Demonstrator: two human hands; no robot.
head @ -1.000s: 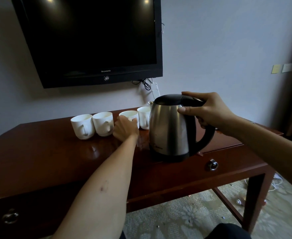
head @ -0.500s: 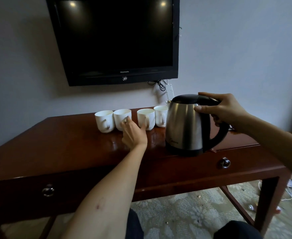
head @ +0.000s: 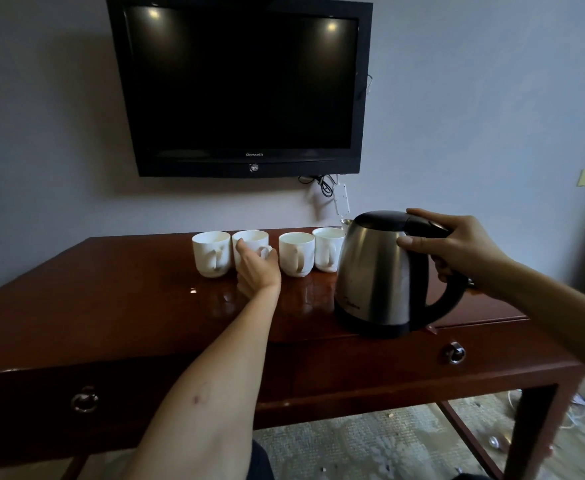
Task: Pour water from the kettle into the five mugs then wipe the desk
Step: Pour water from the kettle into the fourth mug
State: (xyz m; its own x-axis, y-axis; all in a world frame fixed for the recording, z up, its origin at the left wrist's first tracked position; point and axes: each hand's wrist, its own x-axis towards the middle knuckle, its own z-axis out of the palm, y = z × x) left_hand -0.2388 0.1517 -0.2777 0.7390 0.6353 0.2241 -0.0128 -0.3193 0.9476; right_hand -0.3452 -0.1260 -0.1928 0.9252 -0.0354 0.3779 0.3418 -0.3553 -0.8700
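A person stands at a dark wooden desk (head: 118, 306) under a black TV (head: 242, 88) on the wall. Four white mugs sit in a row at the back of the desk, around twelve o'clock from the person. A fifth mug does not show; it may be hidden behind the kettle, but I cannot tell.

The left hand (head: 256, 271) reaches to the second mug (head: 249, 242) from the left. The fingers curl onto its handle, so the hand looks like it holds that mug. The far-left mug (head: 211, 252) is just beside it at nine o'clock. The third mug (head: 296, 252) and the fourth mug (head: 327, 247) stand at three o'clock of the hand.

The kettle (head: 377, 275) is shiny metal with a black lid and a black handle. It stands upright on the desk at about one o'clock from the person, just beside the fourth mug. The right hand (head: 457, 247) grips the top of the handle, thumb on the near side and fingers over the lid.

I think no water has been poured yet.

Here is what could go wrong. The mugs stand very close, so pulling one out could bump the next one and tip it. The kettle sits near the front edge, and a quick lift could swing it into the fourth mug. If the kettle tips too fast, water could splash on the shiny desk. A full kettle may be heavy for one hand.
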